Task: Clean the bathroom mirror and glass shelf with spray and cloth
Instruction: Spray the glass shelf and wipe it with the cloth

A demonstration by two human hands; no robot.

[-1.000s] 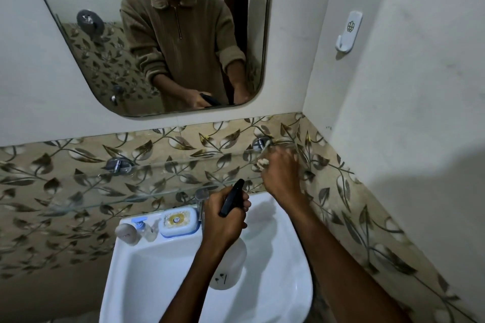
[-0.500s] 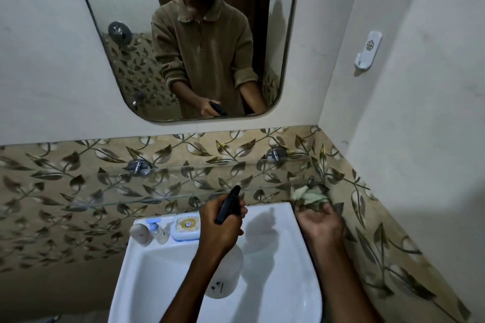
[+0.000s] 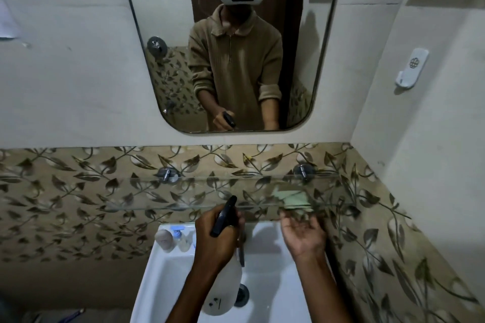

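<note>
The pale green folded cloth (image 3: 294, 198) lies on the clear glass shelf (image 3: 183, 193) near its right end, directly beyond the empty, loosely spread right hand (image 3: 304, 235). The left hand (image 3: 217, 237) grips the black-headed translucent spray bottle (image 3: 223, 283).

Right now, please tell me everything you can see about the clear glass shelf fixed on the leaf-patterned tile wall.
The clear glass shelf is a long flat pane, level, mounted above the white sink and below the mirror. Two round chrome brackets hold its back edge to the wall. The leaf pattern shows through it. A pale green cloth lies on its right part. The right hand reaches under its front edge, fingers seen through the glass; contact is unclear.
</note>
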